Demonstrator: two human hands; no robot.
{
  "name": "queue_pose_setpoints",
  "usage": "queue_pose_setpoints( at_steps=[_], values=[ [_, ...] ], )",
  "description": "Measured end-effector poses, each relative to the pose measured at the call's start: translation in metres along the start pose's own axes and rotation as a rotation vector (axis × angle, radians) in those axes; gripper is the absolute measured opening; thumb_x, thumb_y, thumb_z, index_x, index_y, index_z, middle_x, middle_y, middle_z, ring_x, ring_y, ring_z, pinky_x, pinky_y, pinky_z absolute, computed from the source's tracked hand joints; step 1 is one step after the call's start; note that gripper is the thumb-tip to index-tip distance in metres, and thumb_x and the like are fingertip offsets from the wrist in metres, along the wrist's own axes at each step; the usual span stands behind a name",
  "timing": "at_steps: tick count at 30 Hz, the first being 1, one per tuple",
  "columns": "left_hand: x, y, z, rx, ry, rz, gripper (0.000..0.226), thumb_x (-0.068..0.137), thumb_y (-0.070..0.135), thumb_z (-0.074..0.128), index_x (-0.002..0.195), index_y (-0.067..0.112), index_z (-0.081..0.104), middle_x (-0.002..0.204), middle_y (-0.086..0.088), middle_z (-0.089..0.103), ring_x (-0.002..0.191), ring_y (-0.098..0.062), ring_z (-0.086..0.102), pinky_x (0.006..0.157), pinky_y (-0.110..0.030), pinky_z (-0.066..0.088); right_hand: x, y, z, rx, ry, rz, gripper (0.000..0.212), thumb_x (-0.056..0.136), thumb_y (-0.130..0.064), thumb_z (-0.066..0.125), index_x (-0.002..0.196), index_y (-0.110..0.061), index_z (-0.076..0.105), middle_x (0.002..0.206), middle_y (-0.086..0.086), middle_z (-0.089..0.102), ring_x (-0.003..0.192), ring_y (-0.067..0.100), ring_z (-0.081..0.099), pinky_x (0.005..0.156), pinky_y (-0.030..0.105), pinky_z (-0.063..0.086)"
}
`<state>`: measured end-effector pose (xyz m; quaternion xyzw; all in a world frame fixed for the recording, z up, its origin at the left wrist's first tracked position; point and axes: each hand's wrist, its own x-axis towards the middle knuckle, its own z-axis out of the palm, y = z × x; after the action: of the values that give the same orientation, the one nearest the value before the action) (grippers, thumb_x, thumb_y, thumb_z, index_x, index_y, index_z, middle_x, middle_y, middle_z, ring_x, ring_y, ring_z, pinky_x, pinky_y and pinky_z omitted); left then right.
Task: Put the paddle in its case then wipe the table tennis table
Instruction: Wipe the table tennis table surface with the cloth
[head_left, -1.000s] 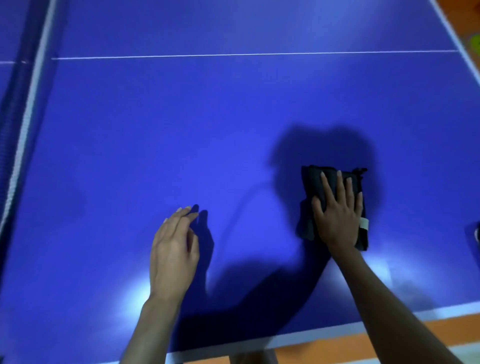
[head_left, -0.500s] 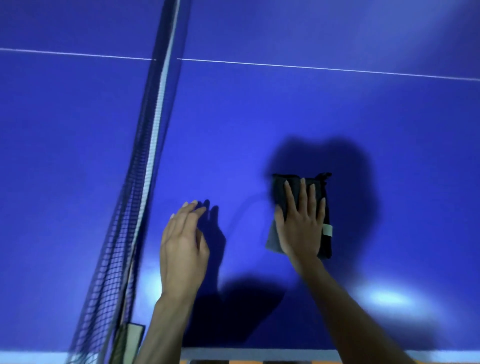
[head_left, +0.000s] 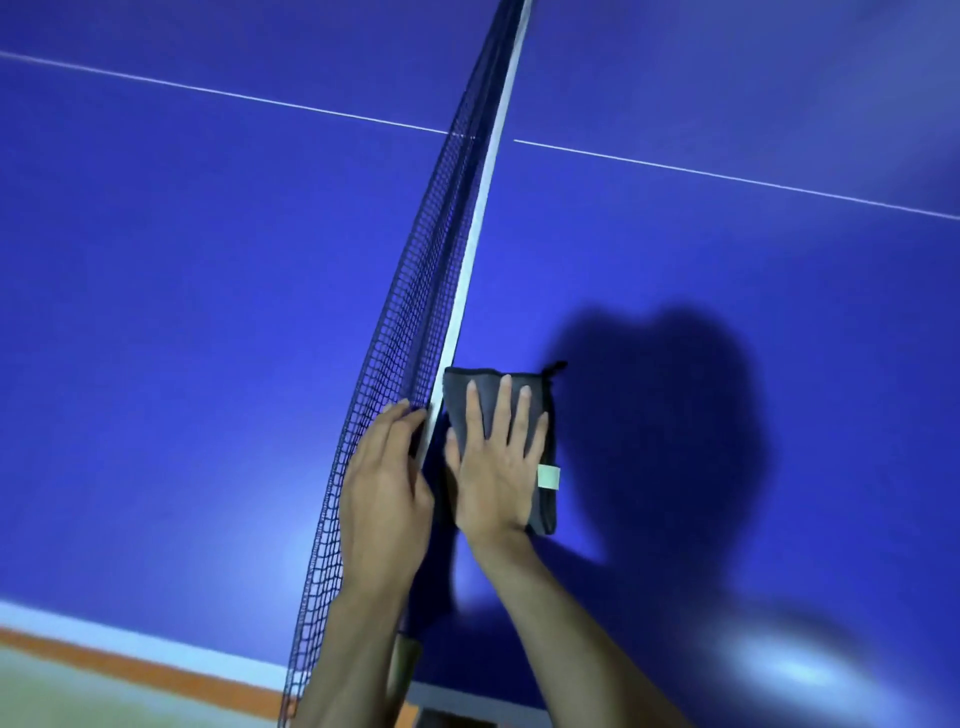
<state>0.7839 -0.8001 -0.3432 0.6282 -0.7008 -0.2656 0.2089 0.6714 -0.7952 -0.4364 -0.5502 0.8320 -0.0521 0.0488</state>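
A: Two hands at work, low in the middle of the frame. Our right hand (head_left: 496, 478) lies flat on the cloth (head_left: 540, 447), fingers (head_left: 503, 410) straight and a little spread, pressing it onto the blue desk (head_left: 727, 260).

B: So we are in the wiping step. Where is the paddle?

A: Nowhere in view, nor its case. We judge that part done, but we cannot confirm it from here.

B: And our left hand (head_left: 384, 493)?

A: Just left of the right one, at the net (head_left: 415, 312). Its fingers lie close together and fairly straight, tips at the white top band; they seem to push the mesh aside. We see no pinch, though the thumb is hidden.

B: How close is the cloth to the net?

A: Its upper left corner is just beside the band, maybe touching. The cloth is folded, dark grey, with a pale tag at its right edge.

B: Then what does the next move call for?

A: As we judge it, a stroke along the foot of the net, up the frame toward the white centre line (head_left: 727, 179), with the palm kept flat so the fold holds. The risk is snagging the mesh.

B: And the half at the left of the frame?

A: It looks unwiped to us, though we cannot really tell.
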Motion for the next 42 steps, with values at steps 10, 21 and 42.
queue_pose_setpoints(
  at_steps=[10,21,42],
  values=[
    [-0.002,0.033,0.032,0.059,-0.049,0.090,0.053,0.087,-0.005,0.046,0.135,0.014,0.061,0.147,0.000,0.056,0.137,-0.019,0.051,0.110,-0.047,0.048,0.013,0.055,-0.006,0.084,0.006,-0.213,0.058,0.104,-0.046,0.037,0.161,-0.035,0.033,0.173,0.005,0.022,0.160,0.027,0.016,0.130,0.052,0.007],
    [-0.025,0.158,0.162,0.078,-0.159,0.263,0.059,0.086,-0.011,0.051,0.139,0.014,0.061,0.148,-0.002,0.056,0.139,-0.023,0.051,0.114,-0.045,0.045,0.027,0.300,-0.041,0.038,0.046,0.029,0.062,0.102,-0.045,0.041,0.163,-0.036,0.030,0.174,0.003,0.018,0.161,0.027,0.013,0.129,0.054,0.013],
    [-0.040,0.311,0.314,0.133,-0.266,0.413,0.051,0.088,-0.011,0.053,0.133,0.011,0.064,0.144,-0.003,0.059,0.135,-0.023,0.053,0.112,-0.052,0.045,0.034,0.660,-0.098,0.000,0.154,0.425,0.065,0.098,-0.049,0.037,0.162,-0.043,0.030,0.173,-0.003,0.022,0.159,0.025,0.019,0.129,0.052,0.011]
  ],
)
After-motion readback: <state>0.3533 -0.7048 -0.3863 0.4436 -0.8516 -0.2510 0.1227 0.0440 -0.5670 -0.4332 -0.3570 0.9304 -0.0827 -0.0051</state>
